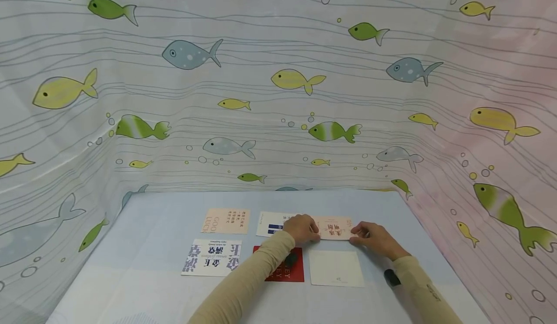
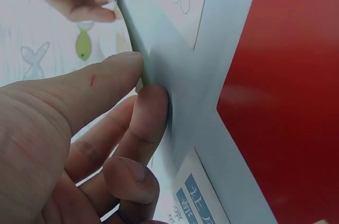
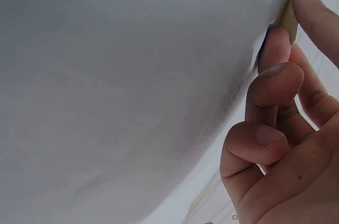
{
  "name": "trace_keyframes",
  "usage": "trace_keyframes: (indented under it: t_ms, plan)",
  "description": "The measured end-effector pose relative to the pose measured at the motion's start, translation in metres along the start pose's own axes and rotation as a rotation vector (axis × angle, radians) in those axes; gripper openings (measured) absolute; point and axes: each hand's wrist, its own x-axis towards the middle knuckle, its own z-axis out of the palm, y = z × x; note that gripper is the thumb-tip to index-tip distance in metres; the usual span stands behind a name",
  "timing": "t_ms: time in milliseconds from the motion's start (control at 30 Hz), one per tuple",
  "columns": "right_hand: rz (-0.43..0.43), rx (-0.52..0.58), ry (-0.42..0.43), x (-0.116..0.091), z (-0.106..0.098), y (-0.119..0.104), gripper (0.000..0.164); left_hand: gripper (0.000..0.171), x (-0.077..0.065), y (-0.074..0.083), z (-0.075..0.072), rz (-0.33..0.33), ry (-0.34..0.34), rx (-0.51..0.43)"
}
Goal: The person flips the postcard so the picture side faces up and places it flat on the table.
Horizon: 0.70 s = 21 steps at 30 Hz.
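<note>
A peach card with dark red characters (image 1: 335, 227) is stretched between both hands at the right of the back row. My left hand (image 1: 300, 229) pinches its left edge between thumb and index finger, seen closely in the left wrist view. At its right edge, my right hand (image 1: 375, 240) pinches the card; the right wrist view shows the card's thin edge (image 3: 288, 18) between thumb and fingertip. Beside the left hand lies a white card with blue blocks (image 1: 267, 225), partly covered by that hand. Just in front of the held card lies a cream card (image 1: 336, 268).
A red card (image 1: 296, 271) lies partly under the left forearm. Farther left are a peach card with lettering (image 1: 226, 220) and a white card with purple patterns (image 1: 211, 258). The pale table (image 1: 130, 266) meets a fish-patterned curtain (image 1: 261, 121) at the back and sides.
</note>
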Motion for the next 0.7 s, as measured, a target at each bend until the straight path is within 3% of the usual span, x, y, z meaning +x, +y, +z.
trace_keyframes:
  t_ms: [700]
  plan:
    - [-0.006, 0.008, 0.025, 0.0038, 0.0016, -0.0005, 0.031, 0.017, 0.0040, 0.0026, -0.0053, -0.046, -0.012, 0.031]
